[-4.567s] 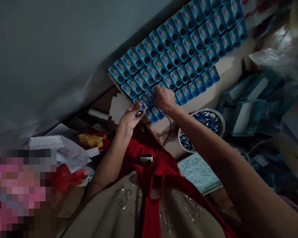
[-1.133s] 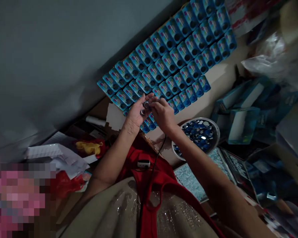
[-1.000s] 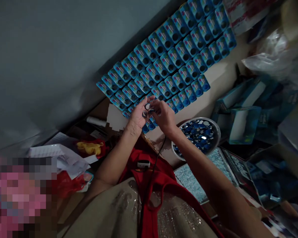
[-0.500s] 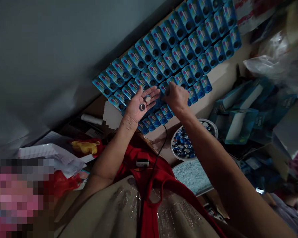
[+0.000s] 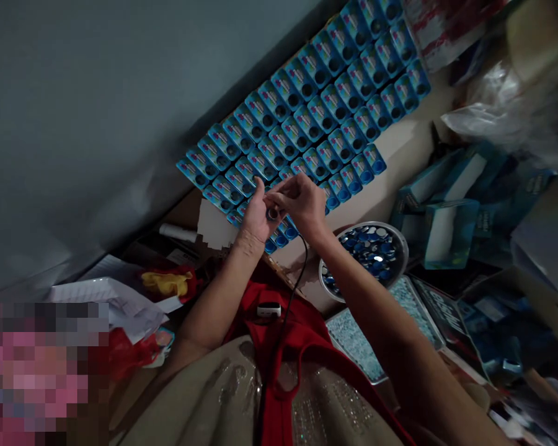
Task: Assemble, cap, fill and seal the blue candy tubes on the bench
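Observation:
My left hand (image 5: 256,218) is palm up, thumb raised, and a small round cap (image 5: 272,214) with a dark centre and metal rim lies in it. Over its fingers, my right hand (image 5: 305,201) is closed in a pinch; its fingertips touch the left hand, and what they hold, if anything, is hidden. Beneath and beyond both hands, rows of blue printed cards (image 5: 310,119) lie side by side, most with a dark round spot at one end. The nearest row shows blue rounds instead. By my right forearm stands a bowl (image 5: 403,248) full of blue and silver round pieces.
A tray of small pale-blue bits (image 5: 353,334) sits below the bowl. Blue boxes (image 5: 451,235) and clear plastic wrap (image 5: 493,111) crowd the right. At left are papers (image 5: 106,291) and a yellow cloth (image 5: 167,282). A black cable (image 5: 302,266) runs up from my red apron.
My right hand has moved left from the cards to my left hand's fingers. Two pieces showed in the left palm before; one shows now. The view has shifted slightly.

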`<move>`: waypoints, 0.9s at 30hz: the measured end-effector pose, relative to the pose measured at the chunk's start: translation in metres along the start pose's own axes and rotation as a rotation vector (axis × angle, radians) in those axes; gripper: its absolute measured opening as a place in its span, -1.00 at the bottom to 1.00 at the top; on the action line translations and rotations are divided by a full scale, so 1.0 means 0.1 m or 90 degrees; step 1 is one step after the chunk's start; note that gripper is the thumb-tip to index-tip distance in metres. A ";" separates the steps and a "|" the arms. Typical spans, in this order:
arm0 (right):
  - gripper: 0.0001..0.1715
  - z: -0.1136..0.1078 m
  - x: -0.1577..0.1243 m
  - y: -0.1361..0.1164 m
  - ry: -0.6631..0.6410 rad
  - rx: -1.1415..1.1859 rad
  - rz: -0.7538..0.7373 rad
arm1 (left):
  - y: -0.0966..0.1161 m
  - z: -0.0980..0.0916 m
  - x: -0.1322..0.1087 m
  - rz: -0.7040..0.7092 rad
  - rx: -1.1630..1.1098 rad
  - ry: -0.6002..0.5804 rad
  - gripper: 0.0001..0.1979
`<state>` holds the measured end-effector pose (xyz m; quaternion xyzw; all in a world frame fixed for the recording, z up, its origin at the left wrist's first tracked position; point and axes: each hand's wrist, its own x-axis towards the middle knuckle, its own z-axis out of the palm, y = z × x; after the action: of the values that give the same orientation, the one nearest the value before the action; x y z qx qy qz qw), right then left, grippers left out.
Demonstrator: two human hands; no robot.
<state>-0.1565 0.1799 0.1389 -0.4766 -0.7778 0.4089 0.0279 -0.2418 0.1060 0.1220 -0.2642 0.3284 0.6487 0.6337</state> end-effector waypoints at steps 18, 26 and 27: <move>-0.81 -0.36 0.93 0.56 -0.051 -0.347 0.048 | 0.26 0.11 0.25 0.080 0.103 -0.050 -0.42; -0.93 -0.33 0.48 0.26 0.010 -0.190 -0.101 | 0.33 0.10 0.19 0.162 0.242 -0.079 -0.32; -0.92 -0.26 0.34 0.19 0.006 -0.112 -0.122 | 0.30 0.10 0.18 0.174 0.258 -0.073 -0.31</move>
<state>-0.1498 0.2259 0.1316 -0.4026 -0.8524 0.3324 0.0290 -0.2724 0.1263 0.1178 -0.0478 0.4478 0.6634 0.5975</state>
